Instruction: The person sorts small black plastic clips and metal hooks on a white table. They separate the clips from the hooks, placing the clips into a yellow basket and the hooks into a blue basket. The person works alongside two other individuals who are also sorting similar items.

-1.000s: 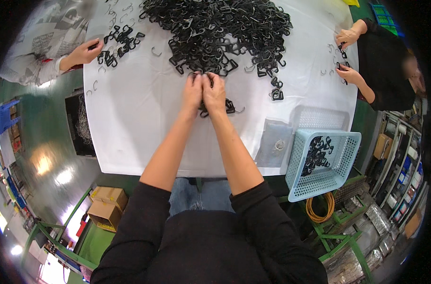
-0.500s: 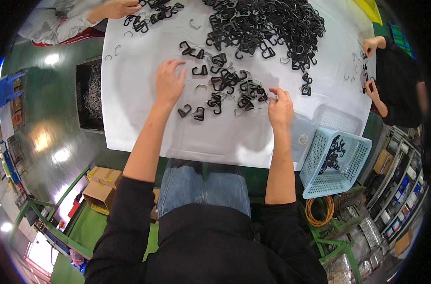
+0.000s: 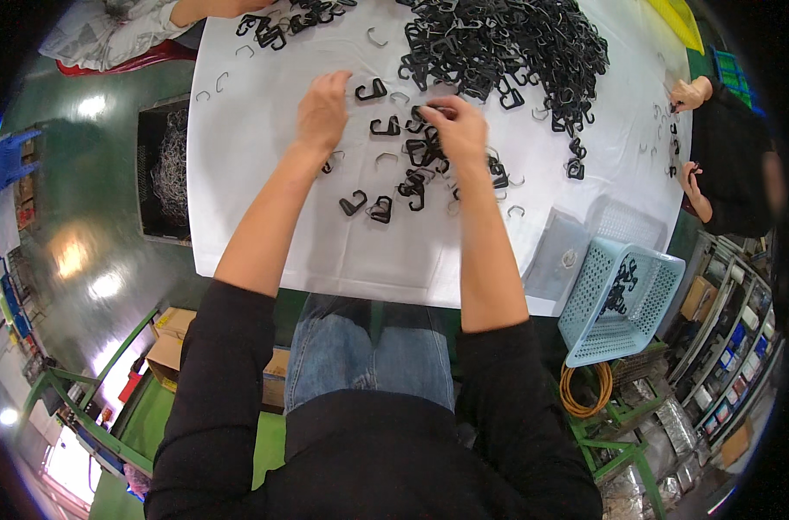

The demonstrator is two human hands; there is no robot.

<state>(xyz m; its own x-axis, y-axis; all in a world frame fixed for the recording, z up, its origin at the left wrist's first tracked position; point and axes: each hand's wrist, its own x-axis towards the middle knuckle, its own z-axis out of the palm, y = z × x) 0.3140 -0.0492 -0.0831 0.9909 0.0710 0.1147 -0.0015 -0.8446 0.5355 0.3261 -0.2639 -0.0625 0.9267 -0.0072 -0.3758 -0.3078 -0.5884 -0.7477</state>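
Observation:
My right hand (image 3: 462,132) is over the cluster of black plastic hooks (image 3: 422,152) in the middle of the white table, its thumb and fingers closed on a dark piece that looks like one of these hooks. To the left, my left hand (image 3: 322,114) is raised above the table with its fingers curled together; whatever is in them is hidden. Beside that wrist lies a black hook with a metal clip (image 3: 329,164). Single hooks lie between my hands, such as a black hook (image 3: 371,89). Loose bent metal clips (image 3: 386,159) are scattered among them.
A large heap of black hooks (image 3: 507,52) covers the far side. A light-blue basket (image 3: 585,321) holding hooks stands at the near right corner by a clear plastic bag (image 3: 555,251). Co-workers' hands work at the right edge, a co-worker's hand (image 3: 689,94) among them, and at far left.
My right hand has moved left and away from me onto the cluster, closing on a hook. My left hand's fingers have drawn together. The view has shifted slightly.

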